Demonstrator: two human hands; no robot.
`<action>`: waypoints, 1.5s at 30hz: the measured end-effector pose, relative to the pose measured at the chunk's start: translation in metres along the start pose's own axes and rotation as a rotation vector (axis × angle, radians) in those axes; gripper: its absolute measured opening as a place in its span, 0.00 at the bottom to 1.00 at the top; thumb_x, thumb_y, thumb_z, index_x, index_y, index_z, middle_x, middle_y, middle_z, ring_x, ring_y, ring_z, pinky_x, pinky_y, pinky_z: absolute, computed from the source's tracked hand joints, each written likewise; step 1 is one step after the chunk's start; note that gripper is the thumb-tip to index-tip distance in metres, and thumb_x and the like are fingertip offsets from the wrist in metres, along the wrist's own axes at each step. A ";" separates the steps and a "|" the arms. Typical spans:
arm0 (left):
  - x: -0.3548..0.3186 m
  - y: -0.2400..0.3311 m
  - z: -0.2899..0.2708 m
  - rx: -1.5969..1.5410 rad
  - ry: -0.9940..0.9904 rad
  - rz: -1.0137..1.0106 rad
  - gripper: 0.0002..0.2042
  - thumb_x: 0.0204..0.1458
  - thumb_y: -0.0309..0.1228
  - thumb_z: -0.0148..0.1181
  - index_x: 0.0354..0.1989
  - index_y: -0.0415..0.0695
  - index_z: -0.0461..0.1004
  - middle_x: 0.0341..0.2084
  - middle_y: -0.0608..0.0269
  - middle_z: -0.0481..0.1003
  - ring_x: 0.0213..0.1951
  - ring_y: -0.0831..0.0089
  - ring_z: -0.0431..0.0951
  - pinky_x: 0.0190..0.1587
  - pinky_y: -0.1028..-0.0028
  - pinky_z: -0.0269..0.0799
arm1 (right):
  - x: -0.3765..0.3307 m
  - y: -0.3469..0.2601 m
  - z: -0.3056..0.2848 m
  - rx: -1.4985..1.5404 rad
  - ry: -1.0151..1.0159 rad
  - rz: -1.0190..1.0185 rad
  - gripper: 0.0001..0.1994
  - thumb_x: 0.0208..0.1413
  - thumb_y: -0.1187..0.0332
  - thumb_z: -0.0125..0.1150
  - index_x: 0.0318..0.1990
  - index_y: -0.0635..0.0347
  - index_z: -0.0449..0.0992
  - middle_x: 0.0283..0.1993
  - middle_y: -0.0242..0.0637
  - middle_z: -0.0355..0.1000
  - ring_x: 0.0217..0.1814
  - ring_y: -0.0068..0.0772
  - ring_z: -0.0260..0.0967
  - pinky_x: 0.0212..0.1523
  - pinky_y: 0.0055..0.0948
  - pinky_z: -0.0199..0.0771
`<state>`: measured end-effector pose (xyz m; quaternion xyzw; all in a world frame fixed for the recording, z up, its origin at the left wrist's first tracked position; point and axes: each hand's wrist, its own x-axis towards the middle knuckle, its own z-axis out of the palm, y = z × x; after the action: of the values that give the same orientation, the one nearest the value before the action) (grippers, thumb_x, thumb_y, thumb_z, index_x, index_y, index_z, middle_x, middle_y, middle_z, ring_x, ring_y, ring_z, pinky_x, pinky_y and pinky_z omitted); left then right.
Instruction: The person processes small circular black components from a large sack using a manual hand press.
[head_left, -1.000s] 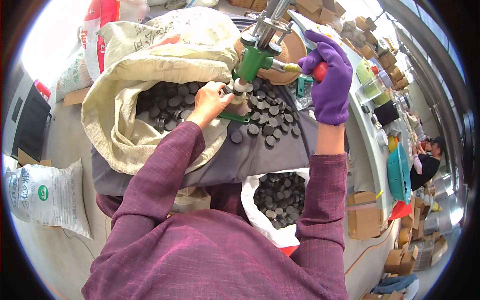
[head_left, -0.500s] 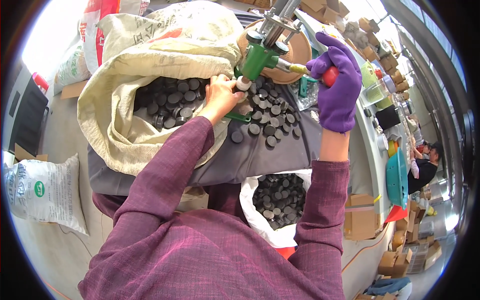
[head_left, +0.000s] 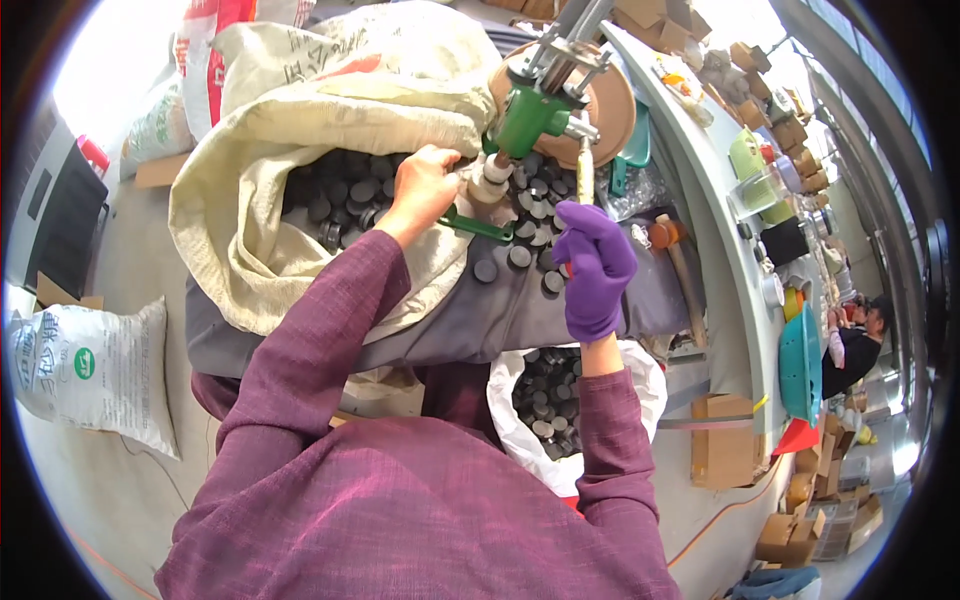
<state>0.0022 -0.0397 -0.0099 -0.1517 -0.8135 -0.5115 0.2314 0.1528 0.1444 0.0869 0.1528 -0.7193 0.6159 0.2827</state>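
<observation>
A green hand press [head_left: 522, 122] stands over the table, its pale cylindrical die [head_left: 490, 180] below the head and a green base [head_left: 478, 225] under that. My right hand [head_left: 598, 272], in a purple glove, is closed round the end of the press lever [head_left: 585, 172], with a bit of its red knob showing. The lever points toward me. My bare left hand [head_left: 422, 192] is just left of the die with its fingers curled; whatever they hold is hidden. Dark round caps [head_left: 345, 195] fill the open woven sack beside it. More loose caps [head_left: 519, 257] lie right of the press.
The cream woven sack [head_left: 225, 235] spreads across the grey cloth [head_left: 400, 350]. A white bag [head_left: 645, 385] of dark caps hangs below the table edge. At right lie a wooden-handled mallet [head_left: 665, 234] and a long table [head_left: 730, 275]. Another person [head_left: 857, 340] sits far right.
My right hand has swung the lever toward me and to the left. My left hand has drawn back slightly from the die, which now sits lower under the press head.
</observation>
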 end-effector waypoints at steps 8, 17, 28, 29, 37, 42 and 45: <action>0.000 0.019 0.015 0.110 -0.133 0.010 0.32 0.40 0.27 0.66 0.60 0.45 0.67 0.43 0.42 0.74 0.46 0.47 0.75 0.50 0.58 0.72 | 0.064 -0.065 0.002 -0.032 -0.038 -0.011 0.16 0.57 0.74 0.44 0.46 0.72 0.76 0.23 0.33 0.70 0.24 0.19 0.66 0.37 0.24 0.73; 0.006 0.035 0.051 0.163 -0.094 -0.145 0.42 0.36 0.31 0.70 0.66 0.44 0.59 0.44 0.57 0.76 0.50 0.56 0.73 0.53 0.59 0.65 | 0.119 -0.080 -0.010 0.033 -0.048 0.150 0.18 0.59 0.71 0.44 0.48 0.75 0.76 0.19 0.34 0.66 0.20 0.24 0.62 0.37 0.28 0.75; 0.007 0.003 0.030 -0.234 -0.103 -0.147 0.43 0.38 0.27 0.69 0.67 0.39 0.57 0.46 0.51 0.78 0.47 0.64 0.78 0.53 0.67 0.71 | 0.055 -0.040 0.002 0.091 -0.022 -0.021 0.13 0.58 0.77 0.47 0.46 0.69 0.78 0.26 0.32 0.70 0.22 0.19 0.65 0.25 0.19 0.66; 0.012 0.007 0.024 -0.413 -0.109 -0.177 0.37 0.40 0.23 0.64 0.65 0.37 0.60 0.46 0.52 0.78 0.45 0.68 0.78 0.50 0.71 0.73 | 0.038 -0.025 -0.001 0.070 -0.050 -0.148 0.13 0.57 0.78 0.48 0.45 0.69 0.78 0.29 0.32 0.70 0.22 0.17 0.66 0.25 0.18 0.65; 0.015 -0.014 -0.098 0.128 -0.183 0.045 0.10 0.43 0.23 0.53 0.31 0.41 0.81 0.27 0.54 0.81 0.32 0.63 0.82 0.39 0.67 0.76 | 0.007 -0.007 0.001 0.025 -0.083 0.050 0.13 0.54 0.84 0.51 0.44 0.65 0.80 0.34 0.31 0.72 0.24 0.15 0.67 0.24 0.17 0.66; -0.034 0.017 -0.099 0.716 -0.426 0.191 0.09 0.41 0.33 0.60 0.24 0.40 0.80 0.30 0.50 0.76 0.37 0.54 0.78 0.40 0.58 0.75 | 0.013 -0.017 -0.003 -0.003 -0.080 0.067 0.14 0.55 0.82 0.49 0.45 0.65 0.79 0.33 0.30 0.73 0.24 0.15 0.67 0.25 0.16 0.65; -0.045 0.021 -0.091 0.833 -0.453 0.190 0.10 0.41 0.34 0.63 0.25 0.39 0.80 0.34 0.53 0.75 0.41 0.57 0.76 0.43 0.60 0.74 | 0.028 -0.036 -0.004 0.017 -0.079 0.073 0.15 0.55 0.79 0.48 0.46 0.65 0.79 0.28 0.29 0.72 0.23 0.16 0.66 0.28 0.16 0.67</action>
<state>0.0705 -0.1133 0.0155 -0.2273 -0.9616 -0.0728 0.1351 0.1523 0.1445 0.1327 0.1531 -0.7296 0.6254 0.2304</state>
